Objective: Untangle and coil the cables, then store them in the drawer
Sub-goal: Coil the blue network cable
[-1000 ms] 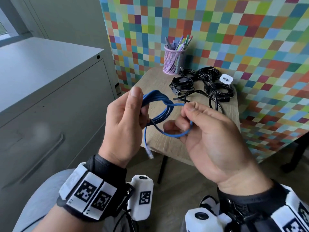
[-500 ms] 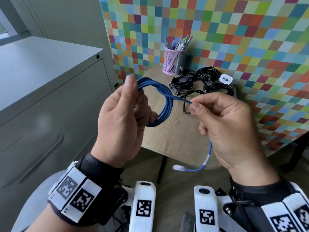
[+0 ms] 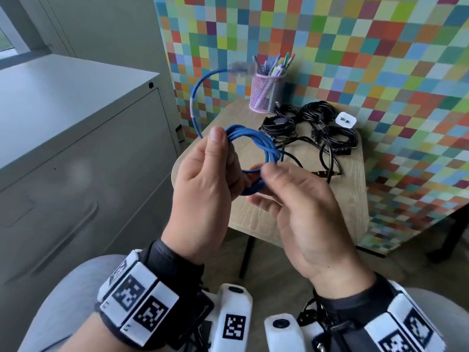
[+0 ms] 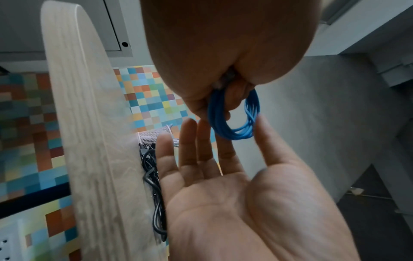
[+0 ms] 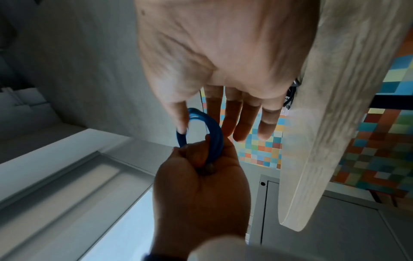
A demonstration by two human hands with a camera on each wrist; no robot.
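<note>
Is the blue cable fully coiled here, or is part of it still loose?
Partly coiled. The left hand grips several loops of the blue cable, but one end arcs free above it. The right hand is open beside the coil.

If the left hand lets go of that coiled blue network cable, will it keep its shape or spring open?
The coiled blue network cable probably springs looser: nothing visible ties its loops, and only the left hand pinches them. Its free tail arcs upward unsupported, suggesting a fairly stiff, springy jacket. It looks light: the open right hand merely touches it.
</note>
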